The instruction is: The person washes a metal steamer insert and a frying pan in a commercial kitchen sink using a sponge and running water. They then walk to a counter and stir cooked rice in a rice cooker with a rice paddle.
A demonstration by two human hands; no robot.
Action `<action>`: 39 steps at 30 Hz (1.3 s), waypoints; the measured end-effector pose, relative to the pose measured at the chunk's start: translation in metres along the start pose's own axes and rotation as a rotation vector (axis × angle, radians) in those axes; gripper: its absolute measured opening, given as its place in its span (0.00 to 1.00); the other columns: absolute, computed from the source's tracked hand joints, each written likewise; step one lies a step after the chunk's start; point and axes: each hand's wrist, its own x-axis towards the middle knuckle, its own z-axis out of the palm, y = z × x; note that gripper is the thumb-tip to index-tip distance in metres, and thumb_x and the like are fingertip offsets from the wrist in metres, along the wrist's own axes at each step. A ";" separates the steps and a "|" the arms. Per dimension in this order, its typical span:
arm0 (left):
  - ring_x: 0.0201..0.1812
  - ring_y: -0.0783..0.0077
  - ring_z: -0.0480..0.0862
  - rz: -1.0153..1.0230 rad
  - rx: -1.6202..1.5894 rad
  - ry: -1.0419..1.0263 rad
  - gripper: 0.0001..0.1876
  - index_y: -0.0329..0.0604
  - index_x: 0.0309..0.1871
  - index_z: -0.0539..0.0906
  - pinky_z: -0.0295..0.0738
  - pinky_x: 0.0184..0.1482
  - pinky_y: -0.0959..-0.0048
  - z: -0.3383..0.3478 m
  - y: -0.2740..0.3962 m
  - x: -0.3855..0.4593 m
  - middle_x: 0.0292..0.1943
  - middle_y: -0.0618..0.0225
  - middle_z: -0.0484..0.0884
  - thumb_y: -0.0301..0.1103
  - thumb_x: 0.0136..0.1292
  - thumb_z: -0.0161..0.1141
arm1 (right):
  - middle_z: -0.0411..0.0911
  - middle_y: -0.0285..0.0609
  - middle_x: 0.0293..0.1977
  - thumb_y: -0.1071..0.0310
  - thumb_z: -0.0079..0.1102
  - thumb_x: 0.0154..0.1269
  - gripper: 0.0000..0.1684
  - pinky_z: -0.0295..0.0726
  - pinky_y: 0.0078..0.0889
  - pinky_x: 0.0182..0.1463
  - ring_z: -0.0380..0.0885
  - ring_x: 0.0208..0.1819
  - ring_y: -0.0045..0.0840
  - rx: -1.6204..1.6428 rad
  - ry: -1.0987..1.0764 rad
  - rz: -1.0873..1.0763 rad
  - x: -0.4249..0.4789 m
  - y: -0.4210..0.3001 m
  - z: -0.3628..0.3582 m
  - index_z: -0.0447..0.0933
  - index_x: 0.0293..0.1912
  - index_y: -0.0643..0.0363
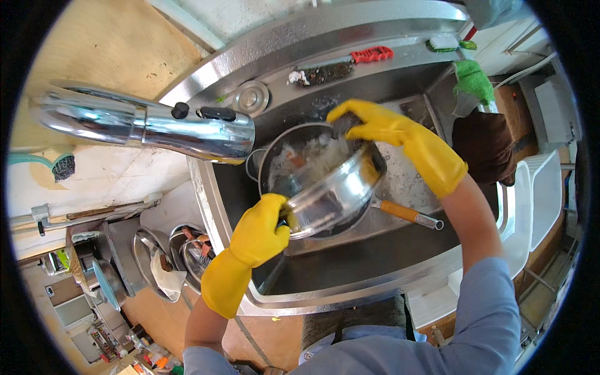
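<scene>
My left hand (262,229), in a yellow rubber glove, grips the near-left handle of a shiny steel pot (330,192). The pot is tilted above a larger pan (267,164) in the sink. Suds, cloudy water and reddish bits show inside the larger pan. My right hand (375,124), gloved alike, is at the far side of the pot with a dark scouring pad (347,124) at its curled fingers. A pan handle with an orange-brown grip (398,210) sticks out to the right beneath the pot.
A chrome faucet (197,131) reaches in from the left. On the back ledge lie a sink strainer (251,97), a red-handled brush (372,54) and a green brush (445,44). Green cloth (472,79) and brown cloth (483,145) hang at right, near white bins (546,197). Bowls (152,262) stand left.
</scene>
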 end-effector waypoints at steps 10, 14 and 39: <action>0.47 0.48 0.80 0.077 -0.138 -0.052 0.25 0.36 0.55 0.73 0.75 0.53 0.63 0.004 0.020 -0.020 0.46 0.50 0.78 0.22 0.50 0.61 | 0.78 0.39 0.45 0.68 0.62 0.63 0.23 0.76 0.25 0.50 0.75 0.43 0.22 0.566 0.496 0.212 -0.024 0.016 0.025 0.77 0.58 0.54; 0.41 0.51 0.79 0.335 0.077 0.049 0.23 0.38 0.50 0.78 0.73 0.47 0.61 0.012 0.007 -0.042 0.36 0.60 0.81 0.22 0.46 0.61 | 0.77 0.45 0.49 0.68 0.61 0.64 0.23 0.77 0.30 0.54 0.76 0.49 0.29 0.580 0.318 0.274 -0.003 0.064 0.041 0.77 0.59 0.52; 0.55 0.52 0.80 -0.173 -0.599 0.315 0.33 0.40 0.68 0.68 0.72 0.60 0.67 0.055 -0.012 0.001 0.54 0.49 0.80 0.32 0.57 0.62 | 0.79 0.55 0.44 0.65 0.65 0.51 0.33 0.77 0.50 0.53 0.76 0.51 0.54 -0.538 0.687 -0.196 -0.054 -0.164 0.145 0.74 0.60 0.49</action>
